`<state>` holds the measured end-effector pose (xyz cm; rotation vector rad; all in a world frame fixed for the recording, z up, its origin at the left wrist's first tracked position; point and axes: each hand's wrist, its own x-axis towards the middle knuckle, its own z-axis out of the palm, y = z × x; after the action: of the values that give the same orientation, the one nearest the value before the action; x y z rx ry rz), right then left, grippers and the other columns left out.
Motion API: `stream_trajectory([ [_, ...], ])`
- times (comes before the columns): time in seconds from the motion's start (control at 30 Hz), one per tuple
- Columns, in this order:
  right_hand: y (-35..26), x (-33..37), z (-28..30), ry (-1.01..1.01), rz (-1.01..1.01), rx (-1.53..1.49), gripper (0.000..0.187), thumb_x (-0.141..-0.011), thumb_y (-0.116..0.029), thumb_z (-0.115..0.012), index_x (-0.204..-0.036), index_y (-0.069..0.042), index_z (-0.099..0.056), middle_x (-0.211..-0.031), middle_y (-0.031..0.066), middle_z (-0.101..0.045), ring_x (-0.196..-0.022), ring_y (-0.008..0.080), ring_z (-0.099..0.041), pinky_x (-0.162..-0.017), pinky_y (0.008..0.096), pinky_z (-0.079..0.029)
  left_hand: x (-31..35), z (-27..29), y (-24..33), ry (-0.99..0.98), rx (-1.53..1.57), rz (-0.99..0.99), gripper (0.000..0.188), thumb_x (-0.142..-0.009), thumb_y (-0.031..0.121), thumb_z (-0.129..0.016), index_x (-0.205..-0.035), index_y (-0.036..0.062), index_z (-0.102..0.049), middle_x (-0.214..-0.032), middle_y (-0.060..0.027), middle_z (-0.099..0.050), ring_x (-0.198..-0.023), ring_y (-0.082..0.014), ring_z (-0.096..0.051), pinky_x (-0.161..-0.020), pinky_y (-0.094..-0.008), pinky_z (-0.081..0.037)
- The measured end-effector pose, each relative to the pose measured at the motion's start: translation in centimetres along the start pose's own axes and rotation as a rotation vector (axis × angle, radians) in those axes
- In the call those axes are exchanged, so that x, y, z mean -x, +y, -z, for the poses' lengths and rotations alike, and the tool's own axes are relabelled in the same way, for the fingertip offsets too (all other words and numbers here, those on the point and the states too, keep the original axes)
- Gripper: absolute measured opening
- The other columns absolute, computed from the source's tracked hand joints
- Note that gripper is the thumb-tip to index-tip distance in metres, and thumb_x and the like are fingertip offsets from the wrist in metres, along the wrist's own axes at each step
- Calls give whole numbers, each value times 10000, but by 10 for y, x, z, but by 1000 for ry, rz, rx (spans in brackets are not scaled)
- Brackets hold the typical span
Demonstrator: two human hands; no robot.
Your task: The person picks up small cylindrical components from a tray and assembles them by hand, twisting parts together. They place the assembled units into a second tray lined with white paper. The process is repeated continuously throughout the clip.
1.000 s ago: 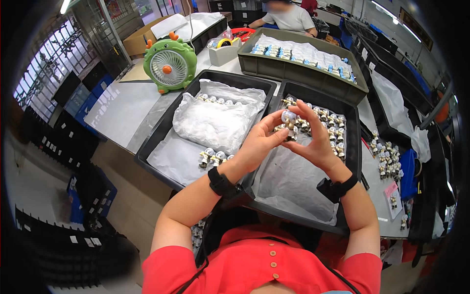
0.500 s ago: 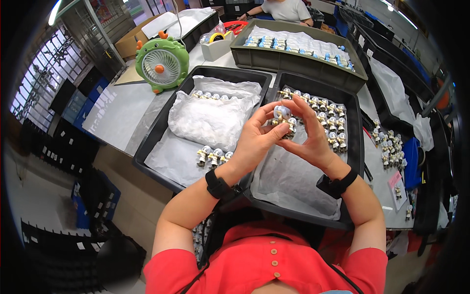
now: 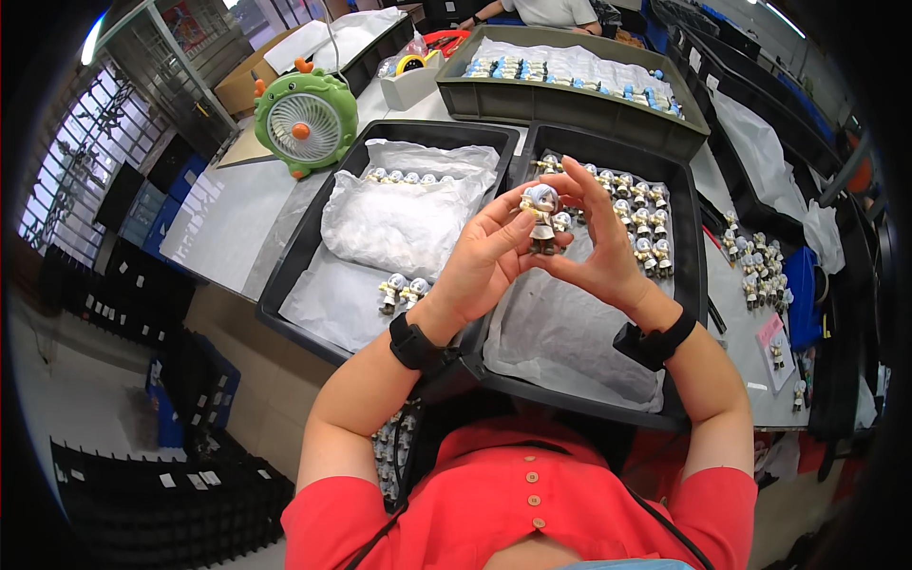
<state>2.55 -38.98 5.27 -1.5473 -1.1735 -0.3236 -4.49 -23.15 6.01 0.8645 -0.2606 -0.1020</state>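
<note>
Both hands hold a small figurine (image 3: 541, 220) with pale blue-grey hair, a white and gold outfit and dark boots. It stands upright above the right black tray (image 3: 698, 275), its front showing. My left hand (image 3: 489, 256) grips its side, with the thumb across the body. My right hand (image 3: 603, 252) curves round the other side, fingertips by the head and thumb near the feet; an open gap shows between its thumb and index finger. Behind the hands, several similar figurines (image 3: 641, 223) lie in rows on white paper in that tray.
A left black tray (image 3: 285, 285) holds crumpled white paper (image 3: 399, 223) and more figurines. Beyond are a green fan (image 3: 301, 123) and a large olive bin (image 3: 570, 100) of blue-haired figurines. Loose figurines (image 3: 757, 266) cluster at right. Another person (image 3: 551, 11) is at the far side.
The figurine has turned from a tilted, top-on pose to upright with its front showing. Both hands stay close around it. The whole view has shifted slightly.
</note>
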Motion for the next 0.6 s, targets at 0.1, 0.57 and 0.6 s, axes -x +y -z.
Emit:
stream_trajectory([
  [0.1,-1,2,0,15,-13,9,953,-591,-97,-818,-1392,-93,-300,-1191,100,-542,-1020,209,-558,-905,337,-453,-1,0,-1,-13,34,18,430,-938,205,-512,-1319,52,-383,-1167,-93,-541,-1007,-244,-607,-814,-326,-524],
  [0.57,-8,3,-2,-22,235,206,949,-601,-57,-805,-1394,-101,-285,-1281,132,-463,-1141,276,-478,-854,322,-504,2,-4,-13,19,-183,38,451,-957,403,-434,-1209,34,-491,-1057,-45,-588,-961,-159,-598,-781,-273,-507],
  [0.6,-8,2,-3,-24,264,207,956,-604,-51,-802,-1399,-103,-273,-1292,134,-457,-1150,275,-476,-847,314,-513,2,-2,-14,-1,-179,58,450,-958,402,-432,-1208,32,-489,-1058,-48,-590,-963,-161,-597,-787,-276,-506],
])
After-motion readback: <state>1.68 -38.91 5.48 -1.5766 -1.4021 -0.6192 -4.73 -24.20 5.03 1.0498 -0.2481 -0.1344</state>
